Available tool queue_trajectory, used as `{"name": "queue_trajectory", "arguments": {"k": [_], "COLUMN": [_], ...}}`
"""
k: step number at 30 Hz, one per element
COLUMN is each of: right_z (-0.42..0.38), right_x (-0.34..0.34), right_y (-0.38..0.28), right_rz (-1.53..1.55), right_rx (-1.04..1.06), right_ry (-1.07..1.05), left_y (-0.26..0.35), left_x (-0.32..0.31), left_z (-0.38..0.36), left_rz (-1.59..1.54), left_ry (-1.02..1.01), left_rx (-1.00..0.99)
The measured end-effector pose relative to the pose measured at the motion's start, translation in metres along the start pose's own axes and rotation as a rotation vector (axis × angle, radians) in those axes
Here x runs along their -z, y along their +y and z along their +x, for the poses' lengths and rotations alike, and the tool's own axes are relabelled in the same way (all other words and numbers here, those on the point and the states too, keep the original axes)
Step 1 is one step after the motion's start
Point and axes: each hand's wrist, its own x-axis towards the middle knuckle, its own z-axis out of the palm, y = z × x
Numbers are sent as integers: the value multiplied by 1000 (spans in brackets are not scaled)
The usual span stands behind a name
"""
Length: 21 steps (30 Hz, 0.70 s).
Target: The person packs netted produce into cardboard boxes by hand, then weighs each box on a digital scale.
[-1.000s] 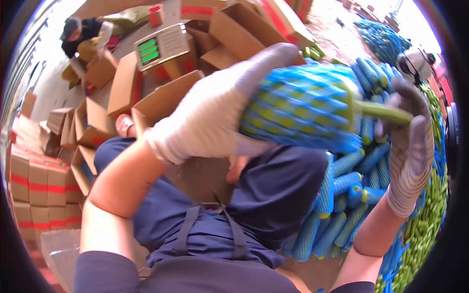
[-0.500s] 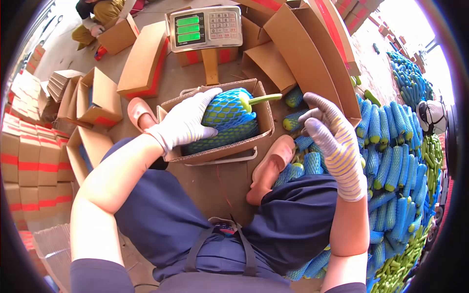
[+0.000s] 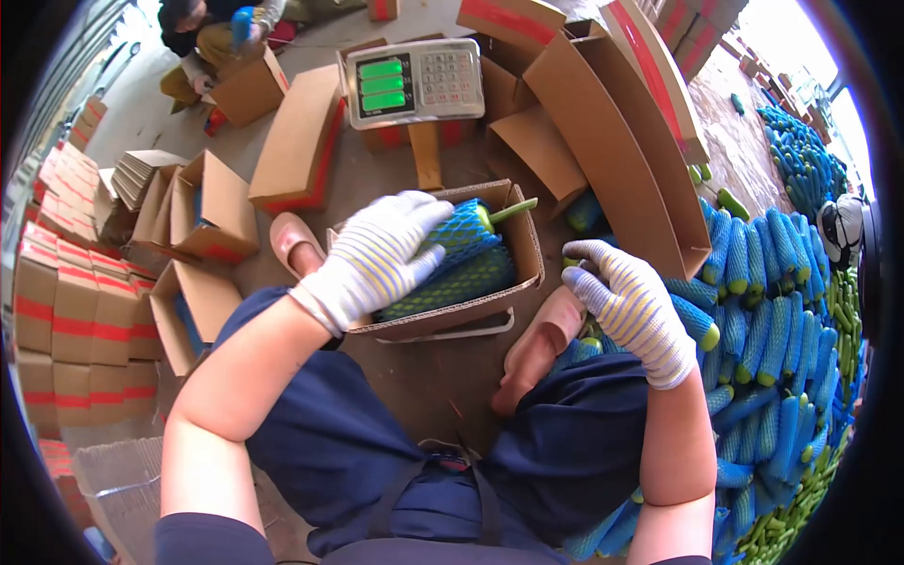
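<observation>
A person sits on a bare concrete floor (image 3: pixel 414 367) with legs spread, and an open carton (image 3: pixel 524 247) rests between the feet on a low scale platform. The left hand (image 3: pixel 377 259), in a striped knit glove, lies palm-down with fingers spread over a gourd (image 3: pixel 466 235) sleeved in blue foam net, pressing it into the carton; the green stem sticks out toward the far right corner. More netted gourds lie under it in the carton. The right hand (image 3: pixel 626 306), gloved the same, is down at the near edge of the pile (image 3: pixel 763 282) of netted gourds on the right, fingers curled over one of them; whether it grips it I cannot tell.

Just beyond the carton stands the scale's display (image 3: pixel 414 82) on a short post, its green digits lit. Around it the floor is crowded with cardboard: open, empty boxes (image 3: pixel 603 122) lean far and right, flat and half-folded ones lie to the left, and taped cartons with red bands are stacked along the left wall (image 3: pixel 56 311). At the far left another person (image 3: pixel 212 33) crouches over a box. To the far right the blue pile runs on, edged with bare green gourds (image 3: pixel 843 311) in daylight.
</observation>
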Motion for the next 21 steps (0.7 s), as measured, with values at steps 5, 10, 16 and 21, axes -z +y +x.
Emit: {"name": "queue_trajectory", "arguments": {"k": [5, 10, 16, 21], "right_z": [10, 32, 51, 64], "right_x": [-20, -45, -63, -67], "right_y": [17, 12, 16, 22], "right_rz": [-323, -469, -504, -550], "right_rx": [88, -75, -201, -295], "right_ry": [22, -114, -168, -230], "left_y": [32, 30, 9, 11], "left_x": [-11, -36, -106, -170], "left_z": [38, 82, 88, 86], "left_rz": [254, 344, 248, 71], "left_ry": [-256, -493, -508, -663], "left_rx": [80, 26, 52, 111]}}
